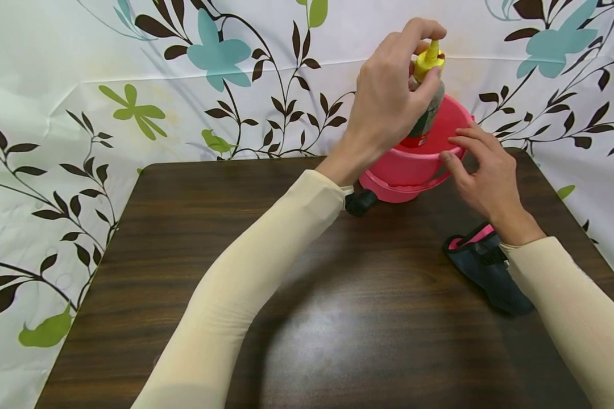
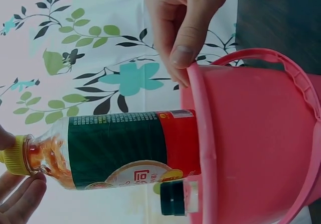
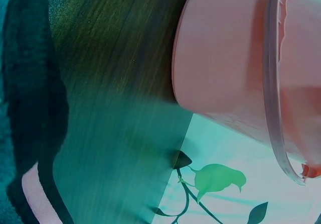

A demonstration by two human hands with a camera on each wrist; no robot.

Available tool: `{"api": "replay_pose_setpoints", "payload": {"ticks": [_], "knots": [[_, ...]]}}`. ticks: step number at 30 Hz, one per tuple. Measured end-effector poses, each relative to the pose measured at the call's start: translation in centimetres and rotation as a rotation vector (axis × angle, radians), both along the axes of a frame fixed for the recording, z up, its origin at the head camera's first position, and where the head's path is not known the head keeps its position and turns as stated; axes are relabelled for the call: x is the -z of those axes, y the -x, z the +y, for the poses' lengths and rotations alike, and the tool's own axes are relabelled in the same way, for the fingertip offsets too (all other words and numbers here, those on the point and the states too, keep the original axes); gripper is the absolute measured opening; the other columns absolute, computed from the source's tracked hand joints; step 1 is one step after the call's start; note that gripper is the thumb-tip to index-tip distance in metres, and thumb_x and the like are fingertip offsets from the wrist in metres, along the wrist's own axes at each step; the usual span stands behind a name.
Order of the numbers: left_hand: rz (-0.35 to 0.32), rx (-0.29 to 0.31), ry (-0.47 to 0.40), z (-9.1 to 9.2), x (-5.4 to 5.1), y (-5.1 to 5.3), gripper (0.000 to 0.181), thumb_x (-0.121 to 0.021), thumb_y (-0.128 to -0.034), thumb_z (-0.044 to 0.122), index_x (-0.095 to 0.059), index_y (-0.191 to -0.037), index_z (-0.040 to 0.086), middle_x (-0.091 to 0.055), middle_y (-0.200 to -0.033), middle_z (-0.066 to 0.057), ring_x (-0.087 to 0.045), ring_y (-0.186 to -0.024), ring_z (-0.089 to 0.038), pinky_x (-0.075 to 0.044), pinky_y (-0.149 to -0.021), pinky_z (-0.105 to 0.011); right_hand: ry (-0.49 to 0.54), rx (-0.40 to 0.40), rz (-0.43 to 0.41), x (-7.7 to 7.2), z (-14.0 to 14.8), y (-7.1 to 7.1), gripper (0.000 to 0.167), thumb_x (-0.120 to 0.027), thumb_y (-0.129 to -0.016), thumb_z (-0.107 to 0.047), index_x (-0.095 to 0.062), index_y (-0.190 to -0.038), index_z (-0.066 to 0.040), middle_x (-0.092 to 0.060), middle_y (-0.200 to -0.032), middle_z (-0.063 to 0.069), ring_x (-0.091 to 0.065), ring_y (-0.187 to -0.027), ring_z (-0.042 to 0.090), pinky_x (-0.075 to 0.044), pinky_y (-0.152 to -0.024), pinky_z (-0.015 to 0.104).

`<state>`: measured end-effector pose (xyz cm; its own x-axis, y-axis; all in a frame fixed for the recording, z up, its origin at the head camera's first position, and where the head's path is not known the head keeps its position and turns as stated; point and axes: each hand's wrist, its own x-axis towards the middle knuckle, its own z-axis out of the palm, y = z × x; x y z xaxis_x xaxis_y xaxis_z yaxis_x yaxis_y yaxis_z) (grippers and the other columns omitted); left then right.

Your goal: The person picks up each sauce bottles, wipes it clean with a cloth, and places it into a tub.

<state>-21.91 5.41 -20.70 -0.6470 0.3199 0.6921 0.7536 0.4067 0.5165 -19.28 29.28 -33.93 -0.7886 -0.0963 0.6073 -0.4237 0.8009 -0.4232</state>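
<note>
My left hand [image 1: 389, 85] pinches the yellow cap of a sauce bottle [image 2: 118, 148]. The bottle has a green and red label, and reddish-brown residue shows under its cap. It stands partly above the mouth of a pink bucket [image 1: 406, 170], and its lower end is hidden by the rim in the left wrist view. With thumb and fingers, my right hand [image 1: 488, 170] holds the bucket's rim on the right side. A dark green cap [image 2: 173, 198] of another container sticks up past the rim next to the bottle.
A dark shoe-like item with pink lining [image 1: 486, 270] lies on the brown wooden table [image 1: 317, 341] beneath my right wrist. The bucket's handle [image 2: 296, 78] hangs down its side. A patterned leaf-print sheet [image 1: 266, 74] covers the wall behind.
</note>
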Motion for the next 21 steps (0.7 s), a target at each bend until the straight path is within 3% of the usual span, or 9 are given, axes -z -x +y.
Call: {"api": "replay_pose_setpoints", "payload": {"ticks": [4, 10, 21], "knots": [[-0.011, -0.002, 0.034, 0.3, 0.4, 0.0, 0.037, -0.061, -0.1039, 0.016, -0.062, -0.139, 0.003, -0.070, -0.130, -0.012, -0.068, -0.117, -0.016, -0.052, -0.089, -0.011, -0.001, 0.000, 0.001, -0.1, 0.0, 0.0, 0.049, -0.074, -0.097, -0.032, -0.070, -0.135, -0.003, -0.063, -0.148, 0.017, -0.049, -0.151, 0.032, -0.042, -0.122, 0.056], [-0.029, -0.004, 0.094, 0.8, 1.6, 0.1, 0.037, -0.060, -0.1036, 0.017, -0.062, -0.139, 0.006, -0.070, -0.127, -0.010, -0.063, -0.110, -0.015, -0.050, -0.090, -0.009, -0.004, -0.004, 0.001, -0.2, 0.0, 0.0, 0.047, -0.075, -0.096, -0.030, -0.071, -0.134, -0.002, -0.064, -0.148, 0.018, -0.050, -0.150, 0.033, -0.042, -0.123, 0.055], [-0.042, 0.014, 0.141, 1.6, 3.8, 0.4, 0.040, -0.066, -0.1024, 0.017, -0.060, -0.139, 0.003, -0.068, -0.136, -0.012, -0.066, -0.116, -0.019, -0.053, -0.098, -0.013, -0.009, -0.002, -0.007, -0.2, 0.0, 0.1, 0.047, -0.076, -0.095, -0.026, -0.070, -0.134, -0.001, -0.064, -0.147, 0.018, -0.049, -0.152, 0.033, -0.042, -0.122, 0.056]]}}
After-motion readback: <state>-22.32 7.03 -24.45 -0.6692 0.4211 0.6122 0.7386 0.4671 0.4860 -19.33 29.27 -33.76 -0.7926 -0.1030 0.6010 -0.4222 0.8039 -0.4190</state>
